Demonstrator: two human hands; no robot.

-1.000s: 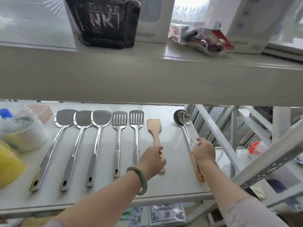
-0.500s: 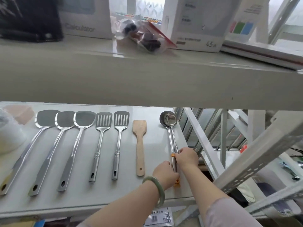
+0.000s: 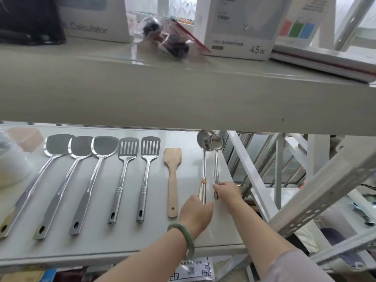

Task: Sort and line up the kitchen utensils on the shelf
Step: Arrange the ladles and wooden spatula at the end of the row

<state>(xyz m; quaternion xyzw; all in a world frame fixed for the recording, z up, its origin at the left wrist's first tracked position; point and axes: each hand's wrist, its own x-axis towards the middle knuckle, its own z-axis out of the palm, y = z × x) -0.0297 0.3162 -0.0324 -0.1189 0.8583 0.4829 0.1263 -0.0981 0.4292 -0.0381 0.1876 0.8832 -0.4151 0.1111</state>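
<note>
On the white shelf [image 3: 101, 247] lie three steel turners [image 3: 78, 147], two slotted steel spatulas [image 3: 150, 146] and a wooden spatula [image 3: 173, 157], side by side with handles toward me. At the right end two steel ladles overlap at their bowls [image 3: 210, 140]. My left hand [image 3: 196, 213], with a green bangle, grips the handle of the left ladle [image 3: 204, 169], which bears an orange band. My right hand [image 3: 227, 193] pinches the handle of the right ladle [image 3: 216, 167]. The two handles lie slightly apart.
The upper shelf board [image 3: 183, 94] hangs low over the utensils and carries boxes [image 3: 238, 27] and a plastic bag [image 3: 168, 40]. White metal braces [image 3: 252, 180] border the shelf's right edge. A plastic-wrapped bundle [image 3: 12, 163] sits at the far left.
My left hand left the wooden spatula and came to the ladles. The ladles, held together as one before, are now split into two handles, one in each hand. The view shifted right.
</note>
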